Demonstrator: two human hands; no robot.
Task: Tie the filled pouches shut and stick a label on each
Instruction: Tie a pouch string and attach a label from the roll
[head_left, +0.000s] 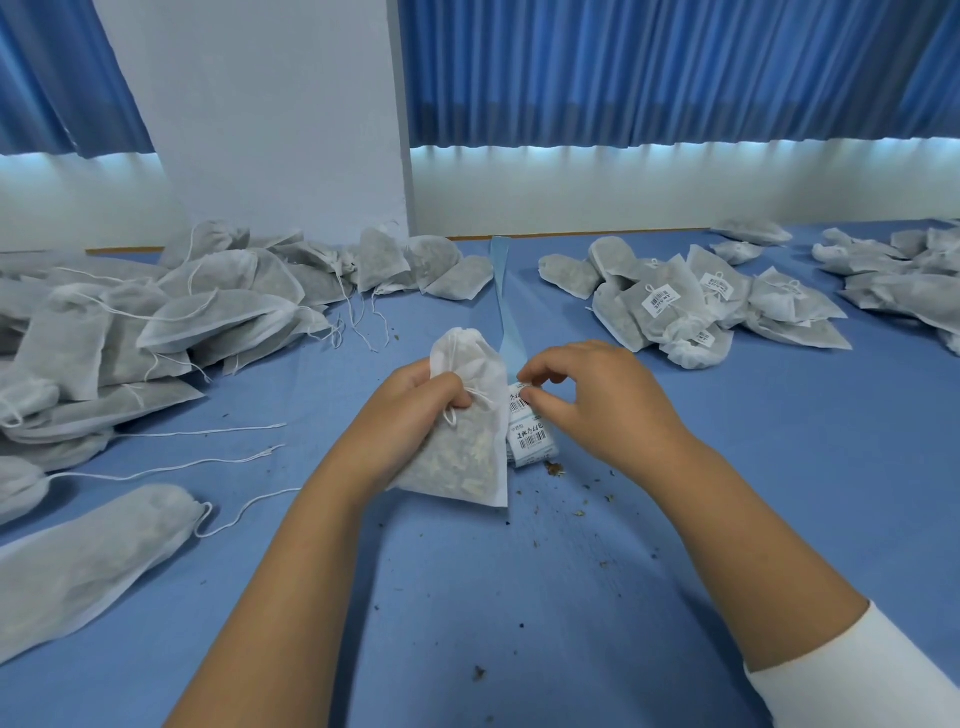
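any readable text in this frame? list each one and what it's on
On the label strip that the right hand pinches: Chinese characters above barcodes, too blurred to quote.
On the labelled pouches in the right pile: barcodes with small print, too small to read.
On the pouch that the left hand grips: no text.
No other writing in view.

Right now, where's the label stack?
Head view, centre: the label stack lies on the table, just right of the pouch held by the left hand, with the right hand pinching its top label.
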